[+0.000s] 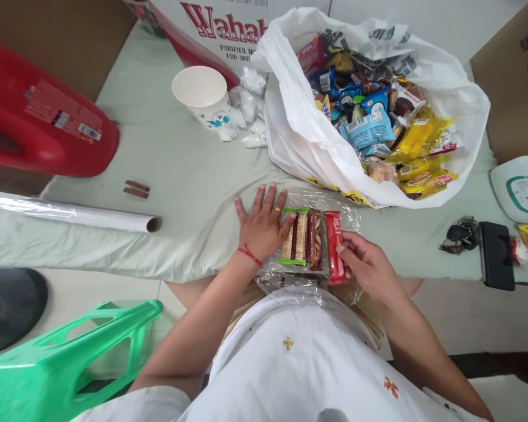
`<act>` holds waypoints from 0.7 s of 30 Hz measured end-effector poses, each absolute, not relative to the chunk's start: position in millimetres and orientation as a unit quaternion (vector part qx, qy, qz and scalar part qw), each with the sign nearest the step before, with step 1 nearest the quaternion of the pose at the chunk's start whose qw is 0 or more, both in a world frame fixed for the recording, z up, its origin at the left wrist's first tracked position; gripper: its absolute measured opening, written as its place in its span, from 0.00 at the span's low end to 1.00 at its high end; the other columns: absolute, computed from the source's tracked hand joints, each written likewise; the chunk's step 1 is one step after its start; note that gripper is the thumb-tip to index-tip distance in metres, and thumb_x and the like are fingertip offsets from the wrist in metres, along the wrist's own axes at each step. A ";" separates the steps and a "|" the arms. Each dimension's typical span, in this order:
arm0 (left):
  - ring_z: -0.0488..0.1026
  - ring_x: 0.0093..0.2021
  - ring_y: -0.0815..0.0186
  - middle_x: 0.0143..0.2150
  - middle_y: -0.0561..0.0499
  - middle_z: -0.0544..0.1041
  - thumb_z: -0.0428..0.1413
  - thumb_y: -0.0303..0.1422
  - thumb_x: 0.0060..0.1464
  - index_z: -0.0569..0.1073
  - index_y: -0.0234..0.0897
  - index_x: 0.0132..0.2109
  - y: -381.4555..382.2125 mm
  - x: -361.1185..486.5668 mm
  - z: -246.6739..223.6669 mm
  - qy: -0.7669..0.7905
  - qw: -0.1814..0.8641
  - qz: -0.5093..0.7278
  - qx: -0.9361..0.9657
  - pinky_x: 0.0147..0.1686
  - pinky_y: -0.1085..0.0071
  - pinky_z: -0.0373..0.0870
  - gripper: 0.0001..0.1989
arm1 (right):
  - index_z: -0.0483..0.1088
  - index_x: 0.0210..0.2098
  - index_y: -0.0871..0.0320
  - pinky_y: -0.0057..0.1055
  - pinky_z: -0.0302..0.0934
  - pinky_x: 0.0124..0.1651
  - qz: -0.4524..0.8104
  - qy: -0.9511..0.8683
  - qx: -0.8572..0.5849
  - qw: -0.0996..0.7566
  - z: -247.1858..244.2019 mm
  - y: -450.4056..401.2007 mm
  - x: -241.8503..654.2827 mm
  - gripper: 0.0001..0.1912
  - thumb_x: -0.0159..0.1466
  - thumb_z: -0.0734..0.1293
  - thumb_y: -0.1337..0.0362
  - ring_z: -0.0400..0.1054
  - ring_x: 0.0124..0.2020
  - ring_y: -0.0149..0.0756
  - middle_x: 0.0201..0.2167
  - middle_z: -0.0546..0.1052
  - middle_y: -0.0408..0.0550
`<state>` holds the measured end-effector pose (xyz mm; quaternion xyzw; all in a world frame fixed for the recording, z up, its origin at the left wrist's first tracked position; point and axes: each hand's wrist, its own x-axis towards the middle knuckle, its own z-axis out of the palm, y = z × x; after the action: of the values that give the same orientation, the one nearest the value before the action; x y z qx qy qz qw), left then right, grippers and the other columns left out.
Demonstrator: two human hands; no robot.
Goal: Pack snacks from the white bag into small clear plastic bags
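My right hand (364, 262) pinches a red-wrapped snack bar (334, 249) between thumb and fingers. Spread flat on the left side of a sheet of clear plastic film (303, 278) is my left hand (263, 225), its thumb touching a green-edged snack pack (294, 239). Beside that pack lies a brown-wrapped snack bar (315, 241), just left of the red one. All these snacks are on the film, which hangs over the table's front edge. Behind the film stands a white plastic bag (290, 146), wide open and full of small wrapped snacks (369, 129).
A paper cup (202, 97), crumpled clear wrap (250, 105) and a red jug (44, 117) stand at the back left. A roll of film (70, 212) lies on the left. Keys (460, 234) and a black phone (496, 255) sit at right. A green stool (70, 363) is below.
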<state>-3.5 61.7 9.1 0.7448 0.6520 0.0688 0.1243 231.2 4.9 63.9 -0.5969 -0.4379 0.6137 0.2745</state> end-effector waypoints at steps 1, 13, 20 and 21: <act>0.46 0.81 0.47 0.81 0.46 0.51 0.39 0.50 0.73 0.57 0.47 0.77 61.5 -3.5 8.9 0.652 0.124 0.070 0.745 0.73 0.27 0.29 0.32 | 0.74 0.53 0.57 0.27 0.66 0.26 0.611 -0.441 -0.595 0.280 61.5 7.2 225.5 0.25 0.65 0.70 0.46 0.65 0.24 0.29 0.30 0.73 0.41; 0.46 0.81 0.50 0.80 0.47 0.52 0.40 0.47 0.74 0.57 0.48 0.77 59.9 -5.3 7.4 0.648 0.125 0.091 0.746 0.73 0.28 0.28 0.30 | 0.70 0.47 0.55 0.31 0.61 0.30 0.397 -0.603 -0.655 0.223 31.7 16.8 203.0 0.13 0.67 0.68 0.55 0.69 0.26 0.35 0.24 0.73 0.38; 0.47 0.81 0.52 0.80 0.47 0.53 0.37 0.44 0.75 0.59 0.49 0.76 59.9 -9.4 9.6 0.646 0.159 0.134 0.735 0.74 0.30 0.29 0.29 | 0.74 0.50 0.55 0.40 0.68 0.49 0.192 -0.775 -0.525 0.293 44.6 4.4 189.2 0.10 0.74 0.63 0.65 0.73 0.44 0.42 0.44 0.80 0.52; 0.48 0.80 0.52 0.80 0.46 0.53 0.37 0.44 0.75 0.59 0.48 0.76 60.5 -11.0 9.9 0.647 0.165 0.144 0.731 0.74 0.31 0.31 0.29 | 0.75 0.51 0.56 0.42 0.68 0.53 0.170 -0.812 -0.483 0.281 45.1 3.3 185.3 0.11 0.73 0.63 0.67 0.72 0.48 0.43 0.48 0.80 0.54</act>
<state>-11.0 60.5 9.9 0.7307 0.6466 0.1444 0.1650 185.3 3.3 45.1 -0.4833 -0.8116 0.1702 0.2805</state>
